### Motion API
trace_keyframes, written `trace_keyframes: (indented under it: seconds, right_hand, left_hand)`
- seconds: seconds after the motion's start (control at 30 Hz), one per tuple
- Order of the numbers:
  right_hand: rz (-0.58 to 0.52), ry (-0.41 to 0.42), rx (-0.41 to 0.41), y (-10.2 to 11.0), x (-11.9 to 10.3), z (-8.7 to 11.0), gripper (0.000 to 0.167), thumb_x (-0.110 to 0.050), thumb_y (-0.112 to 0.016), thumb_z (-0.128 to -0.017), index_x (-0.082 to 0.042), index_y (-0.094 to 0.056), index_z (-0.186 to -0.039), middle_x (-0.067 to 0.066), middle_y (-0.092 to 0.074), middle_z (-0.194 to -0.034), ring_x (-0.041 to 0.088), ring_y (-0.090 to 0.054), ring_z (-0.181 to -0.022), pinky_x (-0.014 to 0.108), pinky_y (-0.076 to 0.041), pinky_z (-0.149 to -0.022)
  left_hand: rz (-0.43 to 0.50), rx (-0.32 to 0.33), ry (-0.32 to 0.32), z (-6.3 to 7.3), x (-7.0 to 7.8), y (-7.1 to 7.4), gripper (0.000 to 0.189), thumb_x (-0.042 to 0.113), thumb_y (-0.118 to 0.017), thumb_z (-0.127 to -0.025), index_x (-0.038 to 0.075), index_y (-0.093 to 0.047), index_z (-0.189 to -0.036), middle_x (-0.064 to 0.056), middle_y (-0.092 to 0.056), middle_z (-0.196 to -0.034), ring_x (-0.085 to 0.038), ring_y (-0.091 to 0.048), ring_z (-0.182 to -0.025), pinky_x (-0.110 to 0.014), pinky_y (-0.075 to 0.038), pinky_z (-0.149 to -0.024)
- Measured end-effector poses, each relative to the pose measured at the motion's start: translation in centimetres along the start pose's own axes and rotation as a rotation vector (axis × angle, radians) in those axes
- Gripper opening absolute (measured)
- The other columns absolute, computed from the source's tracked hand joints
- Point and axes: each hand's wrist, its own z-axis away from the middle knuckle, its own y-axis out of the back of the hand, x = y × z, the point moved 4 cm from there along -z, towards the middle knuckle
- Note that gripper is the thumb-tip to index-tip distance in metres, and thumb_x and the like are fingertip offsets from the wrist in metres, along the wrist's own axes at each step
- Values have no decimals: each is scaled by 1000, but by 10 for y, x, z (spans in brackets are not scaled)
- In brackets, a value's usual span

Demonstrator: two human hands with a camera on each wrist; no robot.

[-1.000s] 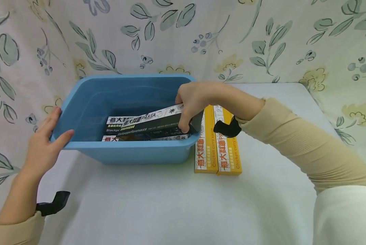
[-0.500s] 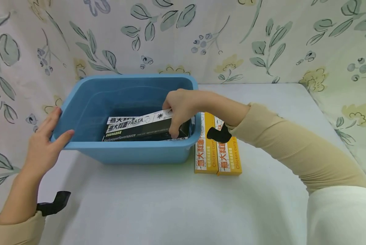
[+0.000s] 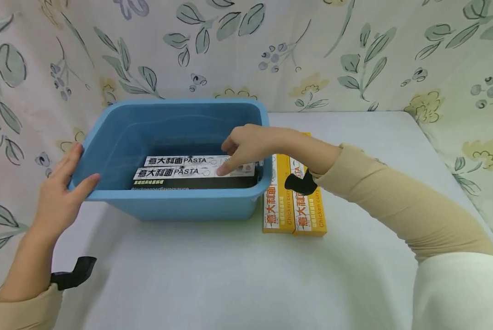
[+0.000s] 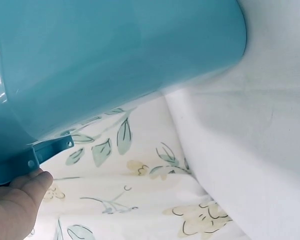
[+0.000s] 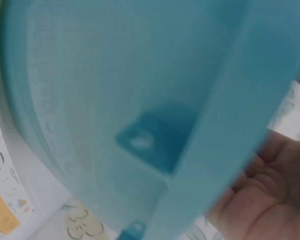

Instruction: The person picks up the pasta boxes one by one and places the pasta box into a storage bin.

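Observation:
A blue plastic bin [image 3: 176, 195] stands on the white table. Its left end is gripped by my left hand [image 3: 61, 192], thumb on the rim and fingers along the outside; the left wrist view shows those fingers [image 4: 32, 185] at a bracket under the rim. Inside the bin, a black-and-white pasta box [image 3: 168, 173] lies in front of another pasta box [image 3: 176, 160], side by side. Over their right ends is my right hand [image 3: 248, 144], fingers loosely bent and gripping nothing; its thumb tip is at the front box, contact unclear. The bin wall hides part of this hand in the right wrist view.
Two yellow chicken curry pasta boxes [image 3: 293, 208] lie against each other beside the bin's right end, partly under my right forearm. White tabletop [image 3: 230, 270] extends in front and to the right. A floral curtain [image 3: 304, 55] hangs behind the table.
The front black pasta box went from tilted in my right hand to lying flat and parallel with the rear one. My right hand has let go of it. The left hand stayed put.

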Motion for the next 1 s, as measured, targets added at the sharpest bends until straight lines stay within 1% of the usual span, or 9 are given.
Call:
trace_keyframes:
  seconds: [0.03,0.23,0.33,0.53,0.7,0.8,1.0]
  right_hand:
    - [-35,-3,26,2,1,3,73,-42,-68,-89,0,-44,-144,10,-52,-141,21,-49,-128,36,-42,-104]
    - [-192,36,197,10,8,23,69,-36,-68,-90,-2,-44,-145,9,-49,-145,21,-48,-131,37,-42,-105]
    - [-263,33,294,10,13,34,67,-35,-68,-90,-4,-44,-145,8,-48,-145,21,-47,-132,37,-41,-106]
    - [-391,29,463,2,20,52,71,-32,-72,-88,-4,-43,-146,8,-46,-147,20,-43,-135,34,-36,-109]
    - [-522,39,585,-6,30,66,68,-30,-69,-90,-4,-41,-147,6,-45,-148,18,-42,-136,32,-34,-111]
    - [-573,57,653,-10,35,75,65,-27,-67,-92,-5,-41,-147,6,-45,-148,18,-42,-135,31,-34,-111]
    - [-670,87,766,-19,43,90,62,-21,-66,-92,-5,-42,-146,6,-47,-146,16,-44,-134,29,-34,-110]
  left_hand:
    - [-2,-3,3,-1,0,0,65,26,-49,-99,13,-19,-156,-16,-16,-159,-55,-17,-139,-74,-14,-102]
    - [1,-11,13,-2,2,-2,66,26,-49,-99,14,-18,-156,-17,-15,-160,-55,-15,-139,-75,-12,-102]
    - [2,-8,11,-1,3,-2,66,26,-49,-99,14,-18,-156,-17,-15,-160,-54,-16,-139,-75,-12,-102]
    - [0,-4,8,-2,3,-2,66,25,-49,-99,13,-18,-156,-17,-15,-160,-53,-15,-140,-74,-12,-103]
    - [-9,-5,10,-3,2,-2,66,26,-49,-99,12,-18,-156,-18,-15,-159,-54,-15,-140,-74,-12,-103]
    - [1,-3,7,-2,1,-2,66,26,-49,-99,12,-18,-156,-18,-16,-159,-54,-15,-140,-73,-11,-104]
    - [9,1,11,-1,0,-1,66,23,-49,-99,12,-19,-156,-18,-16,-159,-55,-17,-138,-74,-12,-103]
